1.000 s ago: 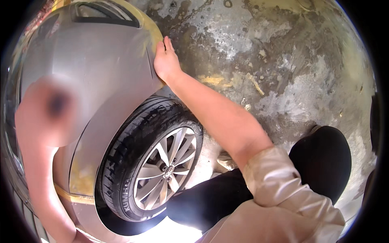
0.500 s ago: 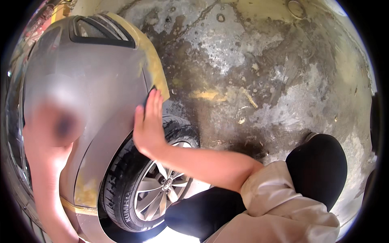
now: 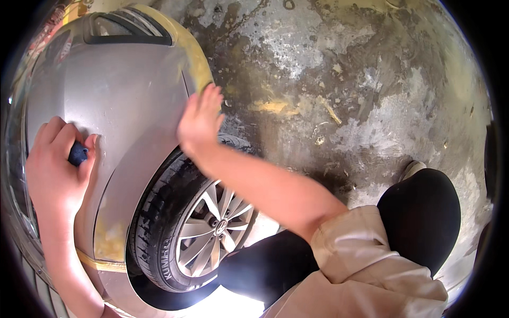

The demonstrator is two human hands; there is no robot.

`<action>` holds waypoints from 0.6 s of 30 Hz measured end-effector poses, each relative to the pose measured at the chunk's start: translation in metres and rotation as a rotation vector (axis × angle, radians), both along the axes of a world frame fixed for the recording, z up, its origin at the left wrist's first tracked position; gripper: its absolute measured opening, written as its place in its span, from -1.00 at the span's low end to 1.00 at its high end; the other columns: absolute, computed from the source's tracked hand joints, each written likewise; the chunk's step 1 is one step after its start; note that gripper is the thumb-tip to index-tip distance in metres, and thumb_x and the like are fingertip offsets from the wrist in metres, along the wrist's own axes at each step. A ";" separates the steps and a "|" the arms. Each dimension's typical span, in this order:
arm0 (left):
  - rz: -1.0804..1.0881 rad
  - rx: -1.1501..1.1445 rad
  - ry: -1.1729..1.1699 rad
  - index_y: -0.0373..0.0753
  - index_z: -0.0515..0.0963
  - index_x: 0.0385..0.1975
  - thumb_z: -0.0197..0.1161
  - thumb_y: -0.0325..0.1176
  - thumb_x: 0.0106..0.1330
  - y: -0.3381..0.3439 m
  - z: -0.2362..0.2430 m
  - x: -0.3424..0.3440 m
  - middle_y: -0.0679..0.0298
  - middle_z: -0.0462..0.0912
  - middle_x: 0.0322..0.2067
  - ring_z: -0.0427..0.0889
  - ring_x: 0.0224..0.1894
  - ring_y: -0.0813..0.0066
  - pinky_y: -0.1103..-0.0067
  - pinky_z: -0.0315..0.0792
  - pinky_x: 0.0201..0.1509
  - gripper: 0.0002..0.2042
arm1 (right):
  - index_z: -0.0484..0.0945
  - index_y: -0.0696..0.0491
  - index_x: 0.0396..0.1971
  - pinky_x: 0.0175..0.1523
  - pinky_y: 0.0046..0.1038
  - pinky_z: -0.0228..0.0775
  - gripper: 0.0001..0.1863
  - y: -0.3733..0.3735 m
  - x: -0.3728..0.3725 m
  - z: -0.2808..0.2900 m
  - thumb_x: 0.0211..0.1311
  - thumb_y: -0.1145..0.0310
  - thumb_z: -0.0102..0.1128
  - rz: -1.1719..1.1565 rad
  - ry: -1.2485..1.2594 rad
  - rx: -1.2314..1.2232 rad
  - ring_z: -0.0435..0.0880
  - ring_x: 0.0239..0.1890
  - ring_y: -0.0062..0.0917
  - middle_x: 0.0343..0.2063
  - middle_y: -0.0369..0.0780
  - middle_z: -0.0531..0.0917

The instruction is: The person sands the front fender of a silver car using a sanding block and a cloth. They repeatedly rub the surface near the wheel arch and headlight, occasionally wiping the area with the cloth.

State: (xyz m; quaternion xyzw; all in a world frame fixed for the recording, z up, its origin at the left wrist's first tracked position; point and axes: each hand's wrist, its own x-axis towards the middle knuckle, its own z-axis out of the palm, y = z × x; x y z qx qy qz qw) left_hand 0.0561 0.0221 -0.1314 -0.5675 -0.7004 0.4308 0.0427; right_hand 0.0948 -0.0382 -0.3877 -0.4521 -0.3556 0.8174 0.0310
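A silver-grey car [image 3: 127, 100] fills the left side, with dull sanded-looking areas and yellowish patches on its body panels. My left hand [image 3: 57, 164] is closed around a small dark blue block [image 3: 78, 153] against the car's side. Most of the block is hidden by my fingers. Above the front wheel [image 3: 220, 228], my right hand [image 3: 200, 122] lies with stretched fingers along the panel's yellow-coated edge [image 3: 197, 63]. A dark sliver shows by its fingertips; what it is, I cannot make out.
Yellow tape [image 3: 101, 263] runs across the lower bodywork. The stained concrete floor [image 3: 360, 106] spreads to the right, with scraps of yellow debris. My bent black-clad knees [image 3: 419, 217] are close to the tyre [image 3: 154, 238]. A dark side window [image 3: 127, 29] sits at upper left.
My right hand has slid a little up along the panel edge. My left hand, blurred before, now shows clearly with the blue block. The view has shifted slightly.
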 end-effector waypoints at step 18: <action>0.036 0.023 -0.016 -0.27 0.46 -0.50 0.39 -0.30 0.23 -0.005 -0.002 -0.002 0.20 0.43 -0.45 0.51 -0.34 0.13 0.28 0.41 -0.32 -0.75 | -0.29 0.24 0.54 0.62 -0.09 -0.50 -0.27 -0.034 0.035 0.051 0.62 0.06 -0.50 0.035 0.169 0.131 -0.40 0.62 -0.13 0.56 0.08 -0.26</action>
